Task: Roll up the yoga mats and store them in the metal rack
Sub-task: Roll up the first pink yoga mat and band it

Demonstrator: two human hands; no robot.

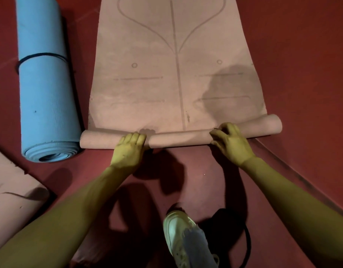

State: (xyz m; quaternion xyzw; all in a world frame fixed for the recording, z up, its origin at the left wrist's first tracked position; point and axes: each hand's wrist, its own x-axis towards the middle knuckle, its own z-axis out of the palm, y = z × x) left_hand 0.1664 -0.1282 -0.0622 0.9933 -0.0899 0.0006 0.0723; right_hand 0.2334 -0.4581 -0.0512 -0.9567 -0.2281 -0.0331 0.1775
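Observation:
A pink yoga mat [174,70] with printed lines lies flat on the red floor, running away from me. Its near end is wound into a thin roll [178,137] across the view. My left hand [129,150] grips the roll left of centre, fingers curled over its top. My right hand [231,142] grips the roll right of centre, fingers bent over it. A blue mat [45,84], fully rolled and bound by a dark band, lies on the floor to the left. No metal rack is in view.
Another pink mat [13,190] shows its corner at the lower left. My white shoe [186,238] stands on the red floor [302,74] below the roll, beside a dark strap or bag [234,225]. A raised floor edge runs diagonally at the right.

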